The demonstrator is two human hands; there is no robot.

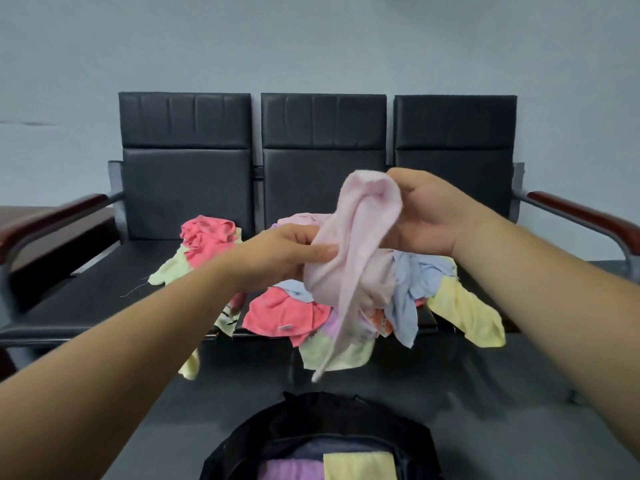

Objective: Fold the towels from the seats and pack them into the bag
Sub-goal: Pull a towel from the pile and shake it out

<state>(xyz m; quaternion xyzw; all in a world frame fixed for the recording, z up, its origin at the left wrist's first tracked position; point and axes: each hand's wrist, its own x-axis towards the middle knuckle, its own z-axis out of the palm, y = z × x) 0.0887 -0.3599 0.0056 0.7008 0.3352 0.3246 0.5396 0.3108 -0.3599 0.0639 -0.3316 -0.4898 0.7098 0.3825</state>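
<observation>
Left hand (284,252) pinches the pale pink soft cloth towel (349,258) mid-length, and right hand (426,213) grips its bunched top. Likely light, limp and non-slip, so best taken at the corners. It is crumpled and unfolded, held above the front edge of the black padded seats (104,289), tail dangling toward the open black fabric bag (311,417).

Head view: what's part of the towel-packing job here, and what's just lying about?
Job:
pink towel, held by left hand and right hand
loose towel pile on the seats
black bag on the floor, with a folded lilac towel and yellow towel inside

Lying about:
wooden armrests
brown surface at far left
grey wall
</observation>
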